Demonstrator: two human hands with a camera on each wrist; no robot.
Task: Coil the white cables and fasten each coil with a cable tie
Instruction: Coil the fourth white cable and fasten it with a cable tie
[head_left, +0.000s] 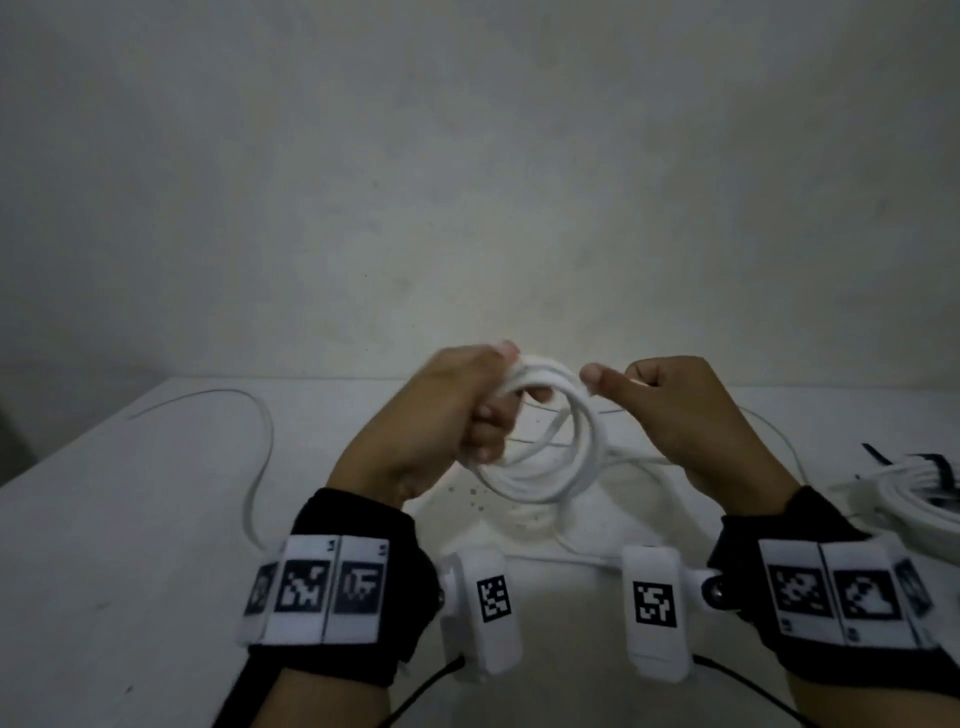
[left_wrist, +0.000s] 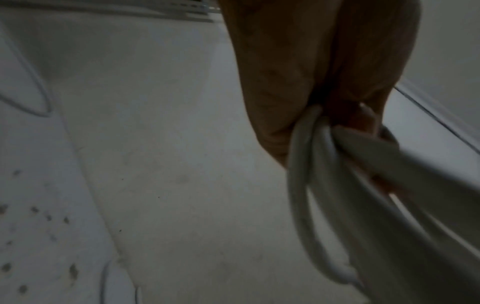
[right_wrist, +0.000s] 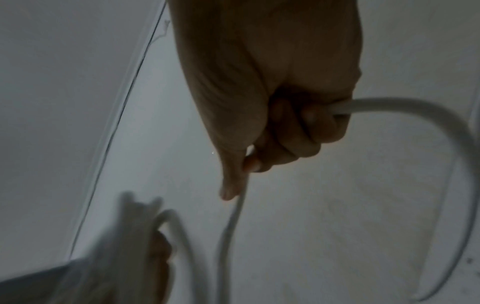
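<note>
Progress: the task is looking partly done. One bundle of white cable (head_left: 904, 493) is lying at the right edge of the bench (head_left: 156, 519), with dark bands across it that are probably cable ties, so I am judging it as finished.
Coil in work: a second white cable is being wound now; the coil (head_left: 540, 441) is already showing several loops.
Still to do: the loose cable (head_left: 260, 467) is trailing over the left part of the bench, and more slack is running under the right hand, so I think some winding is remaining. No tie is visible on this coil, so the fastening is not yet done.
Left hand: the left hand (head_left: 447, 415) is gripping the coil at its upper left side; in the left wrist view the fingers (left_wrist: 345, 92) are closing around the gathered loops (left_wrist: 324, 164).
Right hand: the right hand (head_left: 691, 421) is curling around one strand of the cable (right_wrist: 389, 105), which is passing through the fist and coming out near the thumb (right_wrist: 231, 185).
Position of the coil: it is hanging between the two hands, above the bench and not resting on it, as far as I can tell.
Other cables: I cannot tell if more are waiting outside the view.
</note>
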